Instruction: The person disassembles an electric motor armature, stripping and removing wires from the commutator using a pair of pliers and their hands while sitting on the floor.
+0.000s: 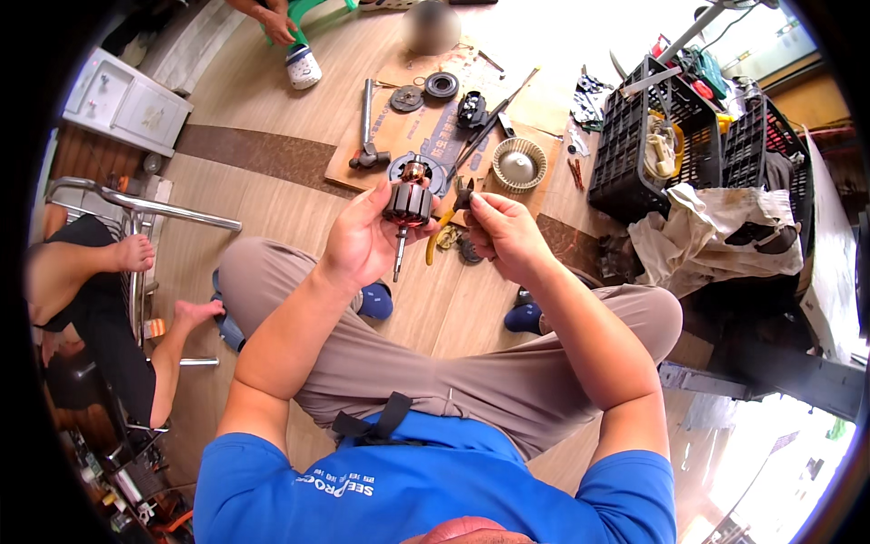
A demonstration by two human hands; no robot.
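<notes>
Now the left hand (358, 240) is closed around the rotor (409, 205), its long axis running near-to-far; just right of it, the right hand (509, 233) pinches yellow-handled pliers (446, 218) by their dark end.

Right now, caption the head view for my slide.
Left hand holds a motor armature; right hand grips yellow-handled pliers beside it.

Right: black plastic crates (621, 168) side by side, packed with odds and ends (663, 150) | nearer: stained pale cloth (707, 227) | far left: white boxy unit (149, 113), barefoot person (111, 340) at metal-tube chair (186, 211) | top: green stool (301, 11), white clog (304, 69) near it
</notes>
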